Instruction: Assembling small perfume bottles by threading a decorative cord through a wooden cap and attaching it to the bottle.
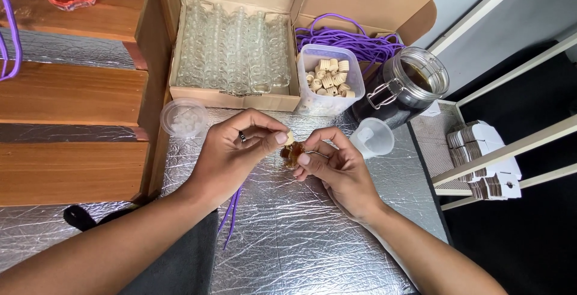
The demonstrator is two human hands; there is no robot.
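Nearest the camera, two bare forearms reach over a crinkled silver foil mat (312,235), with a dark cloth (180,265) and a purple cord (231,214) lying just beneath the left wrist. The hands meet mid-mat over a small glass bottle of amber liquid (293,154). It looks light, smooth and breakable, likely slippery, so it is best gripped around its body. The right hand (339,172) is closed on it, fingers curled narrowly around the bottle. The left hand (237,151) pinches a small pale cork (289,137) between thumb and forefinger, right at the bottle's top. Farther off stand a cardboard box of empty glass bottles (231,48), a tub of corks (329,79), a dark glass jar (404,88) and a small funnel (372,137).
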